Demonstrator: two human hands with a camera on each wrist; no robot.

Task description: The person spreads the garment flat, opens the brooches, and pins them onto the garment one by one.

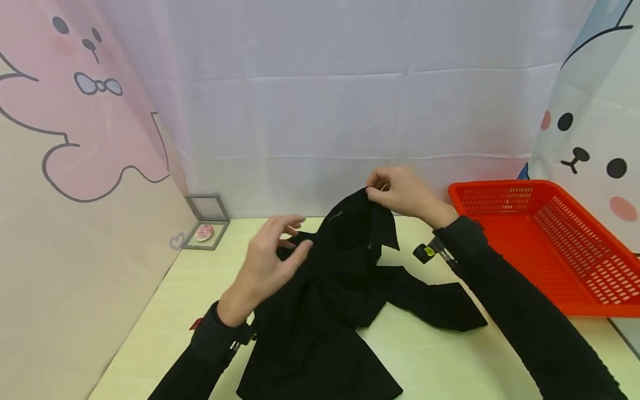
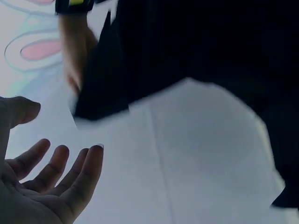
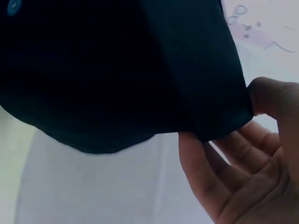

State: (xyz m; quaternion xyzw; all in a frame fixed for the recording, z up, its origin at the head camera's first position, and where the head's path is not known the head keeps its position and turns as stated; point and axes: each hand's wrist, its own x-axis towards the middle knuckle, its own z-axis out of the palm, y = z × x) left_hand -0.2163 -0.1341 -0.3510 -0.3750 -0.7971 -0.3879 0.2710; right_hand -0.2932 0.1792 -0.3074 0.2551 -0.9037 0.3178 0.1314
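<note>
A black collared shirt hangs partly lifted over the pale table, its collar end raised and its hem toward the front. At the top, my right hand pinches the collar edge between thumb and fingers; the right wrist view shows the fingers behind the dark cloth. One sleeve stretches to the right. My left hand is spread beside the other shoulder, thumb and fingers apart with nothing between them. In the left wrist view, a gap separates its fingers from the cloth. The left arm partly covers that side of the shirt.
A red plastic basket with perforated sides stands at the right. At the back left corner, a small grey-framed box stands open, holding a pink round thing. Printed curtains enclose the back and sides of the table.
</note>
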